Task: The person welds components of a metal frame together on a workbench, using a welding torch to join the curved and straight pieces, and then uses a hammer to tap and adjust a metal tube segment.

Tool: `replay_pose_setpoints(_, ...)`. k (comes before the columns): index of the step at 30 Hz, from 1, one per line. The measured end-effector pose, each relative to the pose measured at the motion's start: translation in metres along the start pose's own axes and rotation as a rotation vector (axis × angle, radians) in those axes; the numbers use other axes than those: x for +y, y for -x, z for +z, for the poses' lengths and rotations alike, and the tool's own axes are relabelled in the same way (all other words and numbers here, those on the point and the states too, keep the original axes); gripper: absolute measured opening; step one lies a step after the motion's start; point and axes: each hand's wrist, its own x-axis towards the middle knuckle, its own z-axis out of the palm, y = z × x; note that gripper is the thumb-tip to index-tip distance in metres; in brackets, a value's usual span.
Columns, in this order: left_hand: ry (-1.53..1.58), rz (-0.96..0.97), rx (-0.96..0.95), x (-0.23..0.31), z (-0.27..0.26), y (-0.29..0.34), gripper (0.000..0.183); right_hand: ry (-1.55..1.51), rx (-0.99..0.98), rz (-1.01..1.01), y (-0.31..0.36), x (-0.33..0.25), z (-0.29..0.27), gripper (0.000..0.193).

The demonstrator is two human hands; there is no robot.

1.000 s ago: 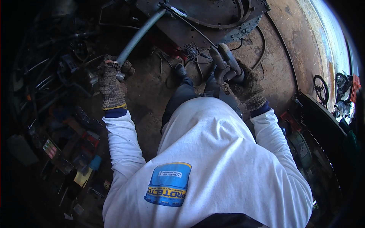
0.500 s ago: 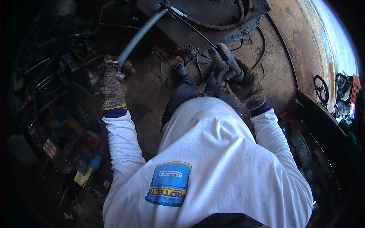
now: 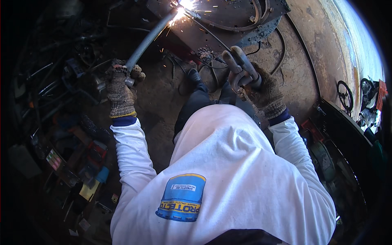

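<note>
My left hand (image 3: pixel 121 90), in a knitted work glove, is closed around the near end of a grey metal pipe (image 3: pixel 151 41). The pipe slants away to the far edge of a dark metal work surface (image 3: pixel 212 38). In my gloved right hand (image 3: pixel 267 92) is a welding electrode holder (image 3: pixel 241 70). From its jaws a thin welding rod (image 3: pixel 208 32) runs up and left to the pipe's far end. A bright arc (image 3: pixel 181 10) with flying sparks burns where the two meet, and its glare hides the joint.
Curved metal strip (image 3: pixel 241 27) lies on the work surface. Cables (image 3: pixel 281 53) run over the brown floor (image 3: pixel 302 61). Tools and scrap (image 3: pixel 81 155) crowd the left side. At the right stand a dark trough-like object (image 3: pixel 343 126) and a wheel (image 3: pixel 345 96).
An arc has lit at the pipe's far end, throwing sparks and brightening the surroundings. My right hand and the electrode holder have shifted only slightly; my left hand keeps its place.
</note>
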Motion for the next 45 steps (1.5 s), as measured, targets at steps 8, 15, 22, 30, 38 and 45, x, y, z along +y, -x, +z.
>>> replay_pose_setpoints(8,-0.078,0.03,0.118,0.002,0.014,0.003,0.023,-0.001,-0.017,-0.01,-0.001,0.008,0.001,0.06)
replay_pose_setpoints(15,-0.002,0.021,0.058,0.004,0.006,0.001,0.019,0.039,-0.018,-0.026,0.008,-0.011,-0.003,0.06)
replay_pose_setpoints(22,-0.041,0.032,0.147,0.004,0.022,0.007,0.016,-0.116,0.056,0.009,0.028,-0.004,-0.002,0.062)
replay_pose_setpoints(30,-0.105,0.055,0.078,0.0,0.013,0.001,0.023,0.212,-0.04,-0.007,0.018,-0.013,-0.007,0.069)
replay_pose_setpoints(38,0.0,-0.01,0.048,0.001,0.012,0.004,0.029,0.41,-0.037,-0.02,0.001,0.002,0.003,0.062)
replay_pose_setpoints(45,-0.022,0.0,0.054,0.003,0.011,-0.005,0.03,0.276,-0.045,-0.043,-0.001,-0.005,0.006,0.06)
